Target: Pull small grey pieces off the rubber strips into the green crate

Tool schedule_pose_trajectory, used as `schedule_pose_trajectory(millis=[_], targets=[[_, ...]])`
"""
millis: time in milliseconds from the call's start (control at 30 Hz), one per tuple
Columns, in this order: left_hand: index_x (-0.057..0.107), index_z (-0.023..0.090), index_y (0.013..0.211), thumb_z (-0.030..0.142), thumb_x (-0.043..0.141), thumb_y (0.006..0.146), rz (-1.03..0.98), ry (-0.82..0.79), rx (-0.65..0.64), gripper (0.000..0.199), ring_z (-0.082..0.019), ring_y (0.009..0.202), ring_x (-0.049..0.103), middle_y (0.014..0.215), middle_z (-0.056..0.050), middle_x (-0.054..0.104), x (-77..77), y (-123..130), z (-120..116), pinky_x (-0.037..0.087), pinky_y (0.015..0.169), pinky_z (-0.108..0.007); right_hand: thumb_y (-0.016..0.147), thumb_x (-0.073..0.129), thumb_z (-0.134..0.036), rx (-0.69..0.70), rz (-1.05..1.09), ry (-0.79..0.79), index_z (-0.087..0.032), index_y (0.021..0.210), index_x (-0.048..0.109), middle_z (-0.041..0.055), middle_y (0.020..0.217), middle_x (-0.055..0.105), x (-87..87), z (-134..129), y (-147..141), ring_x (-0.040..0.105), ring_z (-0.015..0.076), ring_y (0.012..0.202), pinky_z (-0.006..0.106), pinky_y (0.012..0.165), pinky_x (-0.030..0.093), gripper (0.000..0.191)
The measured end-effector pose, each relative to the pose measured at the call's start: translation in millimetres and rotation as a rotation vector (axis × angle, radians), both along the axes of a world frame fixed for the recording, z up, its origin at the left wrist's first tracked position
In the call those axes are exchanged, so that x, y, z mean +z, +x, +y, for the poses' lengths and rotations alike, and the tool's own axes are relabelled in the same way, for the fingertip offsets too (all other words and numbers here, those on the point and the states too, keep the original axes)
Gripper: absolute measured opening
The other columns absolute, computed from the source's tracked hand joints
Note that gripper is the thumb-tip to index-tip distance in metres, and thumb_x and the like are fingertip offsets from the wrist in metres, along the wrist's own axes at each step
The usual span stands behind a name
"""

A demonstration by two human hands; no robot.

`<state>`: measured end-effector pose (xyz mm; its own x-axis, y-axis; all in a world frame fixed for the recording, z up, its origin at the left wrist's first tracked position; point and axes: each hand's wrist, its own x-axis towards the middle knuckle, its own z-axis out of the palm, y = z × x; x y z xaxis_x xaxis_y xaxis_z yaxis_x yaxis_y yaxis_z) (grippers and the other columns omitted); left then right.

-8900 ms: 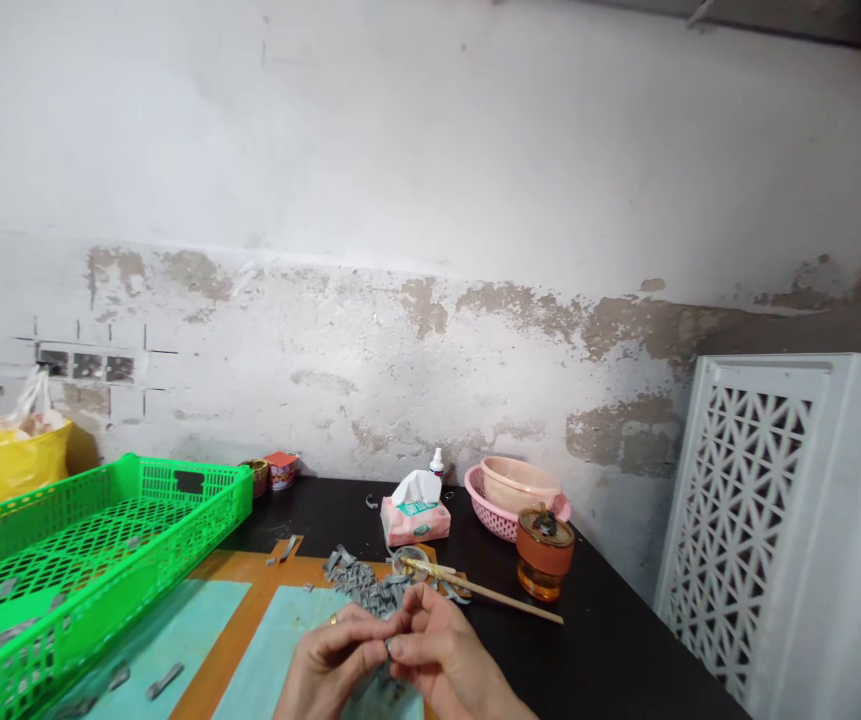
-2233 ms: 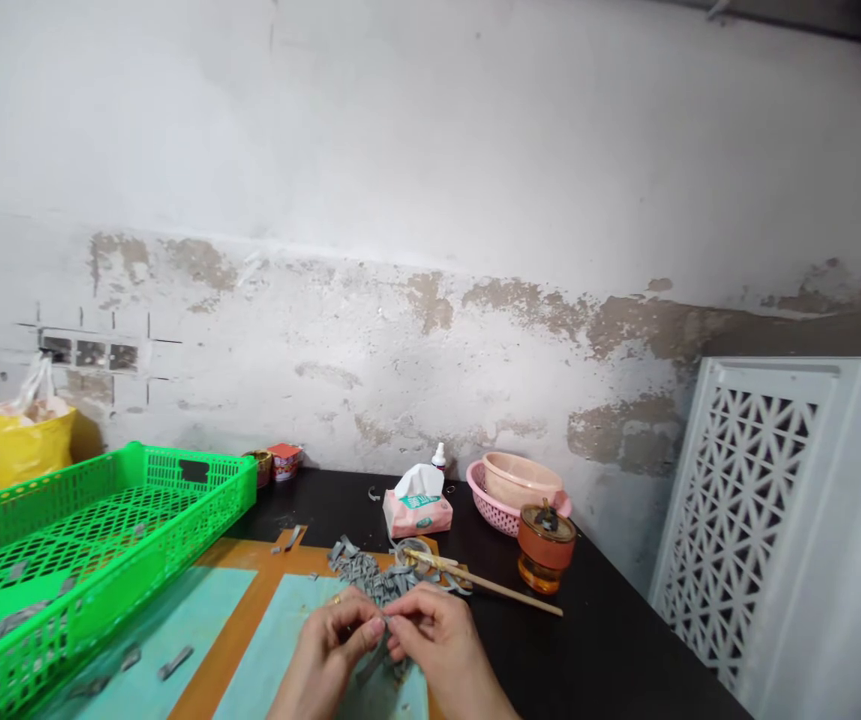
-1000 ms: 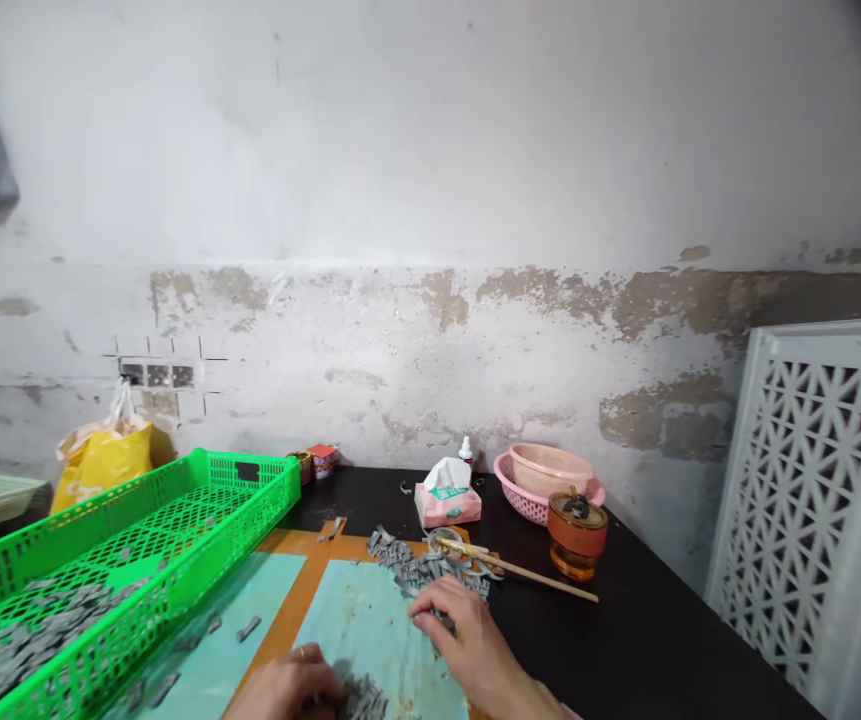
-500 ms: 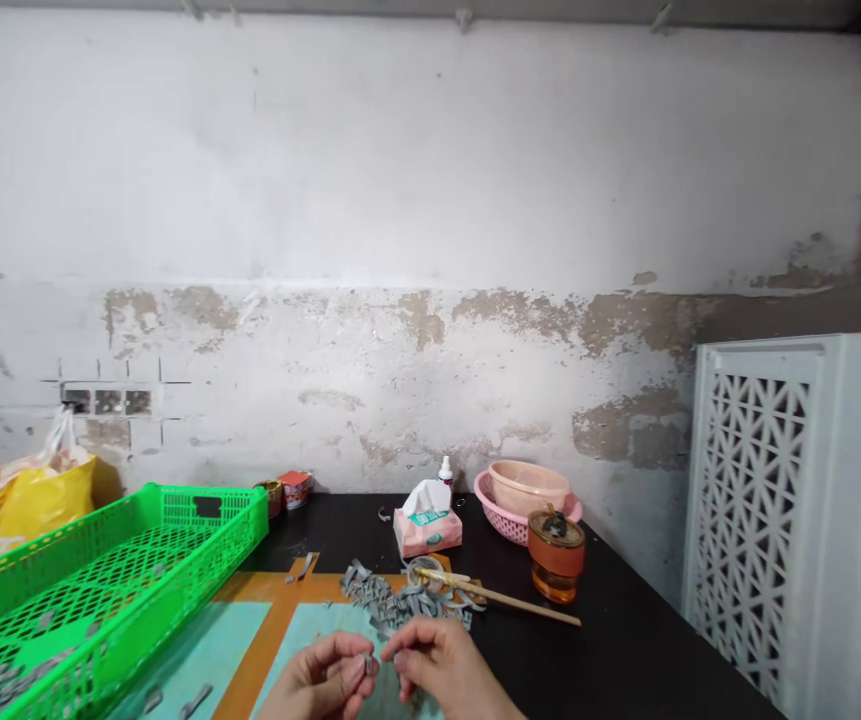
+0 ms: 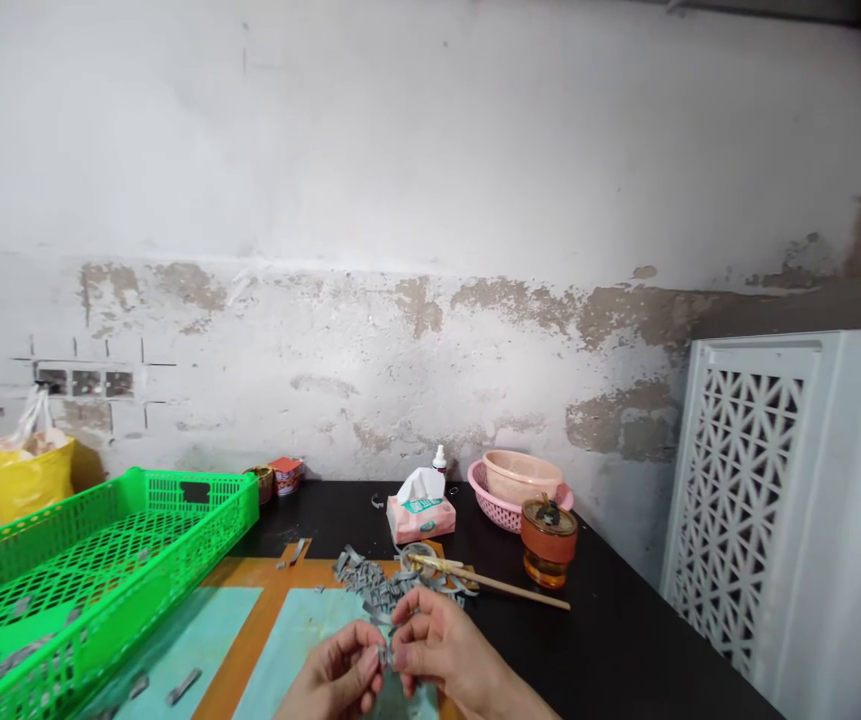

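Observation:
At the bottom middle, my left hand (image 5: 340, 672) pinches a small grey piece (image 5: 383, 654) between thumb and fingertips. My right hand (image 5: 437, 645) meets it from the right, its thumb and fingers closed at the same grey piece; its fingertips partly hide what they grip. Just beyond the hands lies a heap of grey strips (image 5: 374, 583) on the table. Under the hands is a light green sheet (image 5: 287, 625) edged with brown tape (image 5: 239, 650).
A green crate (image 5: 175, 560) with grey pieces stands left, beside a yellow bag (image 5: 17, 485). Beyond the heap are a tissue box (image 5: 422, 522), a wooden stick (image 5: 512, 588), an amber jar (image 5: 548, 545) and pink baskets (image 5: 524, 478). A white lattice panel (image 5: 745, 500) stands right.
The view has shifted slightly, so the table things appear higher and further left. My hands are closer together, with my right fingers now at the small grey piece.

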<state>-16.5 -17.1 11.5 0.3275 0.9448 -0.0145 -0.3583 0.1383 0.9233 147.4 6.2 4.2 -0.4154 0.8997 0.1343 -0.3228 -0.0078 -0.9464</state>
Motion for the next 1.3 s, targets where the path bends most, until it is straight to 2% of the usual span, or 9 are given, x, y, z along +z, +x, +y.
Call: schedule_pose_trajectory(millis=[133, 267, 667, 833, 967, 1100, 1300], targets=[[0.066, 0.014, 0.071, 0.038, 0.082, 0.063, -0.041, 0.000, -0.035, 0.030, -0.007, 0.055, 0.044, 0.060, 0.002, 0.058, 4.4, 0.8, -3.8, 0.031, 0.053, -0.017, 0.052, 0.084, -0.028, 0.001, 0.018, -0.002, -0.017, 0.083, 0.052, -0.0053, 0.062, 0.062, 5.6, -3.3, -1.0, 0.052, 0.0070, 0.042, 0.021, 0.047, 0.040, 0.046], [0.065, 0.014, 0.073, 0.037, 0.082, 0.063, -0.032, -0.011, -0.055, 0.030, -0.007, 0.056, 0.044, 0.061, 0.001, 0.059, 1.6, 1.0, -4.2, 0.030, 0.053, -0.017, 0.051, 0.083, -0.024, -0.019, -0.005, 0.001, -0.017, 0.081, 0.052, -0.0052, 0.061, 0.062, 4.2, -3.0, -1.5, 0.052, 0.0072, 0.042, 0.021, 0.046, 0.041, 0.043], [0.066, 0.012, 0.069, 0.038, 0.083, 0.061, 0.029, 0.004, 0.002, 0.032, -0.007, 0.055, 0.042, 0.060, 0.001, 0.058, -0.3, 1.5, 0.8, 0.030, 0.052, -0.018, 0.057, 0.069, -0.009, -0.177, -0.074, 0.132, -0.017, 0.080, 0.053, -0.0055, 0.062, 0.062, -2.9, -3.0, -6.4, 0.052, 0.0075, 0.049, 0.019, 0.049, 0.041, 0.029], [0.067, 0.012, 0.067, 0.040, 0.085, 0.057, 0.047, -0.019, -0.016, 0.035, -0.007, 0.054, 0.043, 0.059, 0.001, 0.058, -4.0, 0.3, 1.4, 0.030, 0.051, -0.018, 0.054, 0.072, -0.010, -0.155, -0.088, 0.093, -0.015, 0.083, 0.055, -0.0046, 0.057, 0.064, 0.9, -3.5, -4.5, 0.053, 0.0088, 0.044, 0.022, 0.049, 0.044, 0.035], [0.068, 0.012, 0.069, 0.038, 0.084, 0.059, 0.027, 0.004, -0.024, 0.032, -0.007, 0.053, 0.045, 0.060, 0.000, 0.061, -4.4, 1.6, 0.0, 0.030, 0.049, -0.017, 0.047, 0.077, -0.010, -0.179, -0.083, 0.055, -0.016, 0.087, 0.056, -0.0064, 0.062, 0.063, 0.2, -3.7, -7.2, 0.055, 0.0092, 0.042, 0.022, 0.045, 0.045, 0.046], [0.069, 0.012, 0.068, 0.037, 0.085, 0.059, 0.027, 0.012, -0.027, 0.031, -0.007, 0.052, 0.046, 0.058, -0.001, 0.063, -0.7, 2.6, -2.0, 0.031, 0.049, -0.016, 0.045, 0.082, -0.015, -0.164, -0.053, 0.048, -0.015, 0.081, 0.057, -0.0065, 0.059, 0.061, -2.3, -2.9, -10.1, 0.056, 0.0094, 0.043, 0.022, 0.046, 0.046, 0.044], [0.071, 0.013, 0.074, 0.029, 0.085, 0.061, -0.013, -0.080, 0.026, 0.026, -0.007, 0.053, 0.052, 0.061, -0.001, 0.066, 5.7, -0.1, -7.3, 0.037, 0.051, -0.014, 0.046, 0.087, -0.026, -0.154, -0.059, 0.051, -0.013, 0.073, 0.059, -0.0035, 0.056, 0.062, -2.1, -3.8, -9.0, 0.057, 0.0097, 0.045, 0.021, 0.047, 0.045, 0.041]])
